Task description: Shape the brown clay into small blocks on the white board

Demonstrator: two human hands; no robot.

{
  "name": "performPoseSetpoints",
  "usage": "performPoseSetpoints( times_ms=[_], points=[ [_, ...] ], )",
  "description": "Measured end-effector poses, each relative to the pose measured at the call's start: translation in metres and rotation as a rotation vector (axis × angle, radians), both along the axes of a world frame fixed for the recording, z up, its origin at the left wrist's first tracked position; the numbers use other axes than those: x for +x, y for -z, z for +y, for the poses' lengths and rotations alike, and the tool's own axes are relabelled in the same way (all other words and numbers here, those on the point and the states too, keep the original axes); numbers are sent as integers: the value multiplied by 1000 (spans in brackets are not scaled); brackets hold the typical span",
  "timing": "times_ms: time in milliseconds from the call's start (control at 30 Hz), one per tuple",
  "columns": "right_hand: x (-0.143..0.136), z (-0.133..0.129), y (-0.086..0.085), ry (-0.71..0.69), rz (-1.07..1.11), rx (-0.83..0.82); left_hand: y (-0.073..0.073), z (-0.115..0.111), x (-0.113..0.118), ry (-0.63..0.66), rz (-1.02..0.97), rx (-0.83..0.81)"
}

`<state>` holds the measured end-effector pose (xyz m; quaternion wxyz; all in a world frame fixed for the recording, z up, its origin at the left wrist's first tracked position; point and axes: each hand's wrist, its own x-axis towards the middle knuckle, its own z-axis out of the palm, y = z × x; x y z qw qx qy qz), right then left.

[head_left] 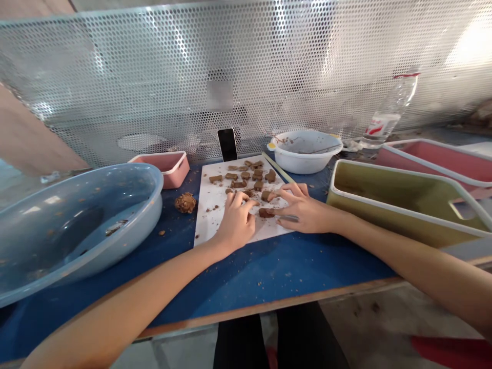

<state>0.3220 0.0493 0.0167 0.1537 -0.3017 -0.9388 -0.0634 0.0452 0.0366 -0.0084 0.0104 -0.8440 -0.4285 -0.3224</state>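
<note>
Blue plastic basin [146,223] at left, small pink bin [177,172] behind it, upright smartphone [227,144] before a perforated metal screen [154,77], clear bottle [383,124] at right, olive-green bin [384,212] beside a larger pink bin [442,156]

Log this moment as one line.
left hand: over board | right hand: at brown piece | more pieces: scattered on board | phone: behind board
</note>
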Motion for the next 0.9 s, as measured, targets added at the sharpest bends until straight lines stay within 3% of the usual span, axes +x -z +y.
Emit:
performPoseSetpoints(
  times_ms=[300,500,900],
  points=[
    [2,2,1,19,9,2,-3,-1,1,12,55,-6],
    [5,5,4,-35,58,24,-2,-3,1,110,133,16],
    [4,5,5,-19,39,20,-5,-4,1,97,75,51]
  ],
)
